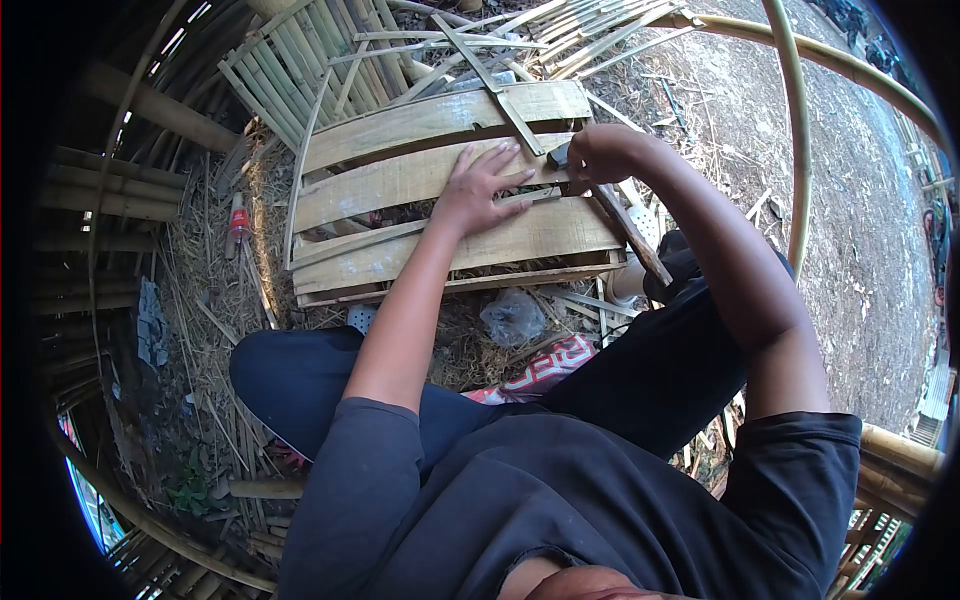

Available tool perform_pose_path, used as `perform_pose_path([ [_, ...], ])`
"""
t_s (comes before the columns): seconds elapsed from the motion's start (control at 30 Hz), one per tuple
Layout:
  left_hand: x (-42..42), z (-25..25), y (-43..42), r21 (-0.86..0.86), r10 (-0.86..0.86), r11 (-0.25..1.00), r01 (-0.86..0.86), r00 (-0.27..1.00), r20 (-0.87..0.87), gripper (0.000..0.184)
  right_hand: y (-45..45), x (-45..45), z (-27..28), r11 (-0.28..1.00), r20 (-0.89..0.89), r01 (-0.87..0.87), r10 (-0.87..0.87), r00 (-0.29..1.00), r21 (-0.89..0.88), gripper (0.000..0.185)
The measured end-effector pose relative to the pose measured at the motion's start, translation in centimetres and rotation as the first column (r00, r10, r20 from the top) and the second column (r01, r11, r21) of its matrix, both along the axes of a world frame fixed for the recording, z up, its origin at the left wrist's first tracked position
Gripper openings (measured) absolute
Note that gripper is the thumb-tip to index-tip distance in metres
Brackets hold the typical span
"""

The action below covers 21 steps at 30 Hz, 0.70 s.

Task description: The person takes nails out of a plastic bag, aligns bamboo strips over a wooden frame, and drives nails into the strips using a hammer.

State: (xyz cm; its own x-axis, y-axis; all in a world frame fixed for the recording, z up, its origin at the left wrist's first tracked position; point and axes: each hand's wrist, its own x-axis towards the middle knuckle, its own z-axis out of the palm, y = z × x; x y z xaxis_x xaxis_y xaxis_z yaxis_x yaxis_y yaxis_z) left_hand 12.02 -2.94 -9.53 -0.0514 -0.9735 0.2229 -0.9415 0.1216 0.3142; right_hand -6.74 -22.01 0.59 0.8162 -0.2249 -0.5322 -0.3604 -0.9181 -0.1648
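Note:
My left hand (482,192) lies flat with fingers spread on the wooden slats of a crate-like frame (365,193). Its lower fingers rest by a thin wooden strip (372,243) that runs along a gap between two slats. At the frame's right end, my right hand (605,155) is closed around a hammer, close to its dark head. The hammer's wooden handle (632,237) sticks out below the hand, slanting down to the right. Another narrow strip (490,85) lies across the top slat, its lower end close to both hands.
Split bamboo slats (290,75) and loose strips (600,40) lie behind the frame. Before it are a clear plastic bag (513,317) and a red-and-white printed sack (545,368). A red-labelled bottle (238,220) is at left. Bamboo poles (797,130) border the rock surface (860,220) on the right.

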Motion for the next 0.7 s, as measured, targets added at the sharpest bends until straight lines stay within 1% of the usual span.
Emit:
perform_pose_path([
  [0.2,-0.1,0.1,0.0,-0.009,0.002,1.0,-0.002,1.0,-0.01,0.053,1.8,0.0,0.8,0.997,-0.023,-0.069,0.069,0.997,-0.015,0.013],
  [0.4,-0.1,0.2,0.0,-0.014,0.002,1.0,-0.002,1.0,-0.02,0.054,2.0,-0.3,1.0,0.998,0.03,-0.031,0.029,0.999,0.06,0.022],
  [0.5,-0.3,0.4,0.1,0.001,0.002,1.0,-0.002,1.0,-0.017,0.054,2.1,-0.9,0.0,0.997,0.201,-0.066,0.055,0.978,0.044,0.03],
  [0.57,-0.2,0.6,0.1,0.0,0.004,1.0,-0.004,1.0,-0.015,0.054,2.8,0.0,-1.5,0.999,0.128,-0.04,0.045,0.991,-0.035,0.039],
  [0.6,-0.2,0.5,0.0,-0.008,0.005,1.0,-0.005,1.0,-0.014,0.054,2.7,0.4,-2.9,0.998,0.141,-0.047,0.051,0.989,-0.031,0.04],
  [0.63,-0.3,0.5,0.1,-0.017,0.008,1.0,-0.008,1.0,-0.014,0.054,3.1,0.7,-3.3,0.994,0.163,-0.073,0.084,0.983,-0.077,0.044],
  [0.7,-0.3,0.4,0.1,0.01,0.014,1.0,-0.014,1.0,0.0,0.054,3.9,1.7,-3.4,0.984,0.048,-0.106,0.114,0.992,-0.143,0.052],
])
